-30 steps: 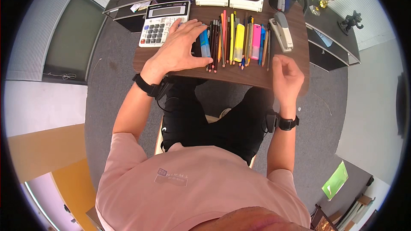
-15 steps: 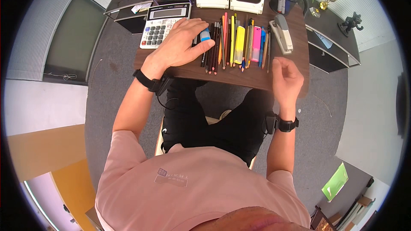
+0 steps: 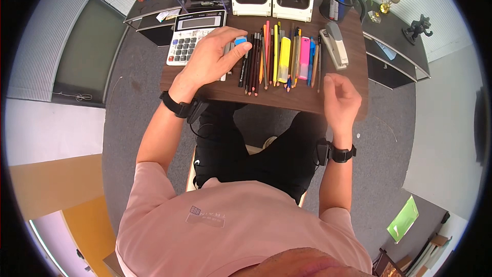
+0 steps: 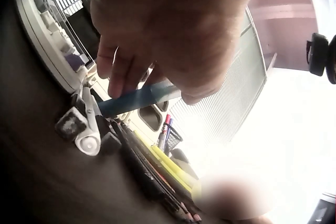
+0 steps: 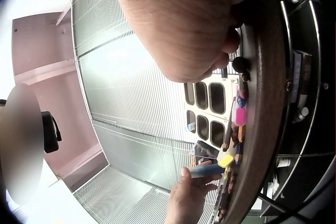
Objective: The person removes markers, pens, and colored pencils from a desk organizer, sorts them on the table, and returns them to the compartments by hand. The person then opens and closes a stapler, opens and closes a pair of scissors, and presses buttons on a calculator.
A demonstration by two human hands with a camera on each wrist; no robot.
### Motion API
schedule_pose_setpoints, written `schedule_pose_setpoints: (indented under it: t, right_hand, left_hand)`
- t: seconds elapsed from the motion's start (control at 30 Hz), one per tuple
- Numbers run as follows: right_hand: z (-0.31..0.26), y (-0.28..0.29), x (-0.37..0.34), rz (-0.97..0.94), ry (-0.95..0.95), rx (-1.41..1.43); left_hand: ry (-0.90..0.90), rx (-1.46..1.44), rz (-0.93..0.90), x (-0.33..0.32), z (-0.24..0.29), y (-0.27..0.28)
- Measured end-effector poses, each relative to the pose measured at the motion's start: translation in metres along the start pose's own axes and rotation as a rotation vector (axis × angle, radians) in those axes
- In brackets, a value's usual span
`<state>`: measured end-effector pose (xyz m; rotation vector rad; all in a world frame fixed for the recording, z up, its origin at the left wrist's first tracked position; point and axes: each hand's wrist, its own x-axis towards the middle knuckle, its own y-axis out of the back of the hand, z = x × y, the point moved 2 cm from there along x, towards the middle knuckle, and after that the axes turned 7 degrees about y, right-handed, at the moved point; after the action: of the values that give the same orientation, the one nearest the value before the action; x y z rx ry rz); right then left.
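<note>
My left hand (image 3: pixel 212 59) pinches a blue highlighter (image 4: pixel 136 99) between thumb and fingers, above the left end of a row of pencils (image 3: pixel 254 66). In the head view most of the highlighter is hidden by the hand, with its blue end showing by the thumb. Small grey and white objects (image 4: pixel 86 129) lie on the table under this hand. The right hand (image 3: pixel 342 95) rests at the front right table edge, fingers loosely curled with nothing in them, near the row's right end. Within the row lie a yellow highlighter (image 3: pixel 284 59) and a pink highlighter (image 3: pixel 304 57).
A calculator (image 3: pixel 180 51) lies beyond the left hand, and a stapler (image 3: pixel 334 46) is right of the row. At the back stand white organizer racks (image 3: pixel 251 9) and a black mesh pen cup (image 3: pixel 342 10). The brown table (image 3: pixel 287 103) ends just in front of the row.
The blue highlighter lay at the row's left end under my spread left hand; that hand has gripped it and raised it off the table. The right hand stays put.
</note>
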<state>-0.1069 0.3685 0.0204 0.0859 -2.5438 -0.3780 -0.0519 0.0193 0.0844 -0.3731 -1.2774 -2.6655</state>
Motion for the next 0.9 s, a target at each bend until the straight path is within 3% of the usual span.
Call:
schedule_pose_setpoints:
  t: [0.37, 0.57, 0.9]
  right_hand:
    - [0.0, 0.0, 0.0, 0.001, 0.004, -0.02]
    - [-0.003, -0.001, 0.001, 0.005, 0.031, -0.015]
    - [-0.001, -0.001, 0.0, 0.009, 0.028, -0.053]
  left_hand:
    - [0.123, -0.08, 0.155, -0.002, 0.008, 0.005]
    - [0.068, -0.041, 0.181, -0.008, 0.017, 0.009]
    - [-0.111, -0.041, 0.403, -0.01, 0.05, 0.028]
